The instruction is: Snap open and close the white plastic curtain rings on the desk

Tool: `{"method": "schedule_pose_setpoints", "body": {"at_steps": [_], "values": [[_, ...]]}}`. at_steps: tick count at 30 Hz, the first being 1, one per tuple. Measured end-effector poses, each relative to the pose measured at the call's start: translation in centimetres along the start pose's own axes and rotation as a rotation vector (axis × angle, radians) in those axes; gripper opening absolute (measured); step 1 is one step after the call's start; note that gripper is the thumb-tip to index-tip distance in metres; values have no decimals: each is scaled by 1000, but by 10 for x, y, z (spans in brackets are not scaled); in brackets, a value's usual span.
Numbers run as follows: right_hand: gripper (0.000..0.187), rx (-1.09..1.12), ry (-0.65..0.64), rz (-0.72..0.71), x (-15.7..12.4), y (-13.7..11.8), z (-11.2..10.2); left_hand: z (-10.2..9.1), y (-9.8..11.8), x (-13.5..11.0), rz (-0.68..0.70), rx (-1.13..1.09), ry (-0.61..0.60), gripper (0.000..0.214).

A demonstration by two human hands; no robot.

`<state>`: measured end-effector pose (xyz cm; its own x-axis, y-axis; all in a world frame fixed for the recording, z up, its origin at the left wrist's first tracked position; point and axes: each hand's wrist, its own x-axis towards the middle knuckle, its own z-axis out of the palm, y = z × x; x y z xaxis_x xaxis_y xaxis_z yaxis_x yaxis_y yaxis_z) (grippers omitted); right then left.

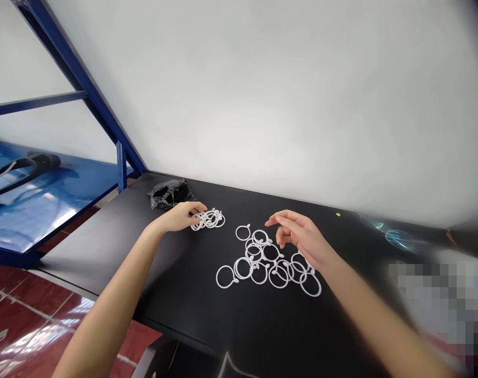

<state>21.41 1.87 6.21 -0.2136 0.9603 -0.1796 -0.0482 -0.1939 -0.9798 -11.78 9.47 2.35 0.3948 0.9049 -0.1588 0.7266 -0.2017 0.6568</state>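
Note:
My left hand (pixel 186 215) is at a bunch of white curtain rings (pixel 212 218) with small eyelets. Its thumb and fingers close over the bunch's left side, and the fingertips are partly hidden. More loose white rings (pixel 278 286) lie spread on the black tabletop (pixel 183 294) at the centre, some overlapping. Above the right part of this spread hovers my right hand (pixel 297 233), fingers loosely curved and apart, nothing visible in them. It covers part of a few rings.
A crumpled black plastic bag (pixel 170 194) lies behind my left hand. Clear glasses (pixel 394 236) rest on the right. A blue metal frame (pixel 105 115) rises at the left, beside a blue surface (pixel 77 184) with a black strap. A pale wall (pixel 262 105) bounds the table's back.

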Motion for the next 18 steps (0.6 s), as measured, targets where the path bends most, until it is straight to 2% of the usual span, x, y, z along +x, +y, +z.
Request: {"method": "schedule_pose_setpoints", "body": {"at_steps": [4,11,15,18], "values": [[25,-14,2,-20,0,-2,-3,-3,-8,-15,-27,10,38,50],[25,-119,-10,-55,1,-7,-5,8,-22,-31,-21,-9,172,59],[25,-351,-81,-56,-2,-12,-8,8,-21,-45,1,111,243,53],[20,-613,-153,-49,-7,-15,-12,11,0,-60,29,218,329,44]]}}
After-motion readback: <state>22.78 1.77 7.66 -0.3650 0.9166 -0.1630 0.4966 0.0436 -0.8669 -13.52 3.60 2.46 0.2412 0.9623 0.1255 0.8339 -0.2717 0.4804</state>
